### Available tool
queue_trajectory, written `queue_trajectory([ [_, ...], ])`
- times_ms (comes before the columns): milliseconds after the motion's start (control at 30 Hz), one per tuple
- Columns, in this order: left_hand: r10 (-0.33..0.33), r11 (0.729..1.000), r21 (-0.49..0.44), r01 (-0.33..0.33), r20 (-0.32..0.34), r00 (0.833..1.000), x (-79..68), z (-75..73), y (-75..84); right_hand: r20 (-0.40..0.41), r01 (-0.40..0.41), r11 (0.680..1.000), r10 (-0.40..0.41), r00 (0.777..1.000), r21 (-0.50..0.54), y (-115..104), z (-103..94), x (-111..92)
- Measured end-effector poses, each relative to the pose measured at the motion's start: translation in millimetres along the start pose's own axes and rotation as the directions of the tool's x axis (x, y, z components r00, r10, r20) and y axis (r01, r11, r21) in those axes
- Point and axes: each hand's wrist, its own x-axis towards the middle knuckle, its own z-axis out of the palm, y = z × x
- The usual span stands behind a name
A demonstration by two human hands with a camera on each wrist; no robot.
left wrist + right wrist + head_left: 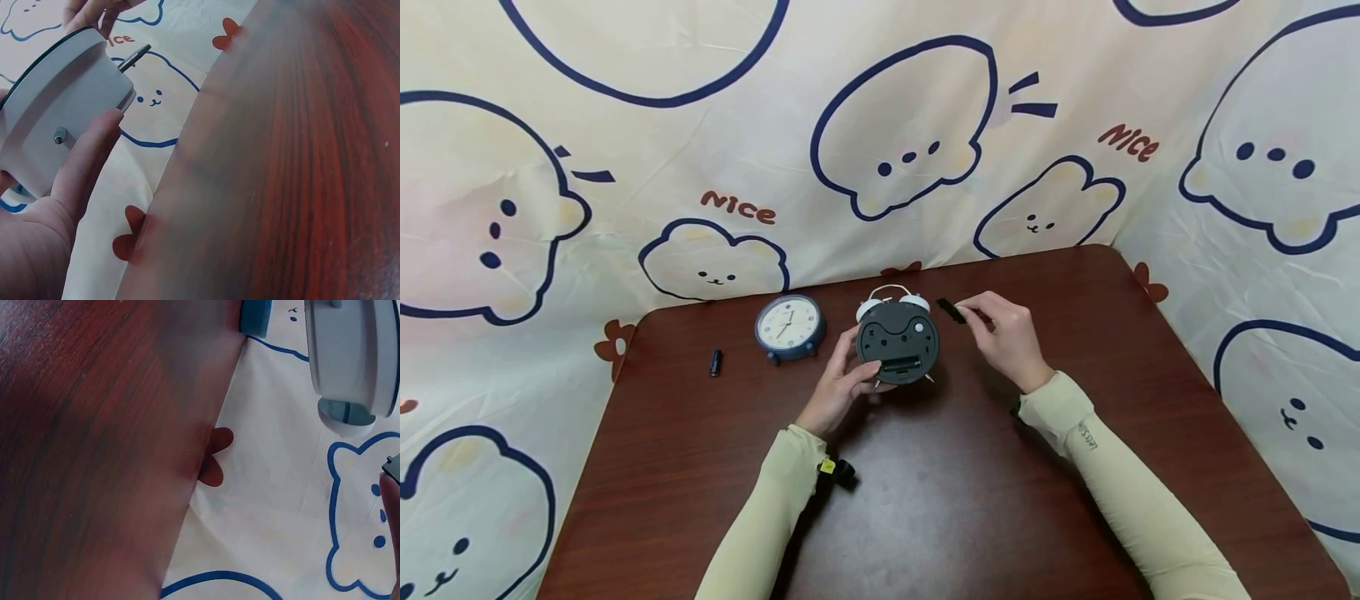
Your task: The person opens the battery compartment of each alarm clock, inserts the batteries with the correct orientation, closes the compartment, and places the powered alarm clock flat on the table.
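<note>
A white twin-bell alarm clock [897, 337] is held up by my left hand [837, 385], its dark back turned toward me. The thumb lies beside an uncovered battery slot [900, 365] low on that back. In the left wrist view, the fingers curl round the white casing [69, 100], and a metal foot sticks out. To the right of the clock, my right hand [1004, 337] pinches a small black battery cover [951, 311] between thumb and fingers, apart from the clock. The cover's end [393, 467] shows at the right edge of the right wrist view.
A blue round alarm clock [789, 326] stands left of the held one, its dial facing up and forward. Farther left lies a small dark battery [716, 362]. The brown table [925, 517] meets a printed cloth [880, 233] along its back edge.
</note>
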Motion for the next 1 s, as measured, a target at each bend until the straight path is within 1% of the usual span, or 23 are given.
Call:
queue_trajectory([
  [133, 0.006, 1.0, -0.009, -0.006, 0.002, 1.0, -0.5, -0.3, -1.1, 0.034, -0.116, 0.993, 0.116, 0.993, -0.002, 7.0, -0.9, -0.1],
  [267, 0.003, 1.0, -0.011, -0.003, 0.008, 1.0, -1.1, -0.2, -1.3, 0.092, -0.23, 0.973, 0.231, 0.969, -0.017, 15.8, 0.2, -1.3],
  [300, 0.0, 1.0, -0.011, 0.0, 0.01, 1.0, -1.2, 0.1, -1.0, 0.116, -0.255, 0.967, 0.256, 0.96, -0.027, 18.6, 0.6, -1.9],
  [367, -0.005, 1.0, -0.004, 0.005, 0.013, 1.0, -1.7, 0.6, -0.1, 0.176, -0.307, 0.951, 0.31, 0.934, -0.044, 25.5, 2.0, -3.2],
  [467, -0.011, 1.0, 0.018, 0.011, 0.013, 1.0, -2.3, 1.2, 1.3, 0.28, -0.361, 0.928, 0.372, 0.885, -0.092, 39.0, 4.3, -4.8],
  [567, -0.02, 0.999, 0.043, 0.02, 0.006, 1.0, -4.5, 0.6, 3.3, 0.368, -0.388, 0.91, 0.415, 0.832, -0.149, 53.6, 8.4, -5.3],
  [700, -0.027, 0.999, 0.043, 0.027, 0.011, 1.0, -5.7, 0.0, 3.4, 0.448, -0.404, 0.891, 0.453, 0.77, -0.206, 67.4, 11.3, -5.2],
  [767, -0.025, 0.999, 0.037, 0.024, 0.012, 1.0, -5.9, -0.4, 3.0, 0.486, -0.404, 0.885, 0.464, 0.741, -0.229, 72.0, 13.2, -5.1],
  [833, -0.023, 0.999, 0.034, 0.023, 0.01, 1.0, -6.1, -1.1, 2.5, 0.515, -0.401, 0.883, 0.469, 0.718, -0.246, 76.2, 15.7, -5.5],
  [867, -0.023, 0.999, 0.034, 0.023, 0.009, 1.0, -6.0, -1.2, 2.4, 0.523, -0.397, 0.883, 0.469, 0.712, -0.251, 77.6, 16.4, -5.7],
  [900, -0.021, 0.999, 0.033, 0.021, 0.01, 1.0, -5.9, -1.2, 2.5, 0.526, -0.39, 0.884, 0.467, 0.711, -0.258, 78.7, 16.9, -5.8],
  [1000, -0.016, 0.999, 0.036, 0.016, 0.018, 1.0, -4.9, -0.6, 3.3, 0.514, -0.379, 0.883, 0.469, 0.718, -0.277, 79.3, 17.0, -5.0],
])
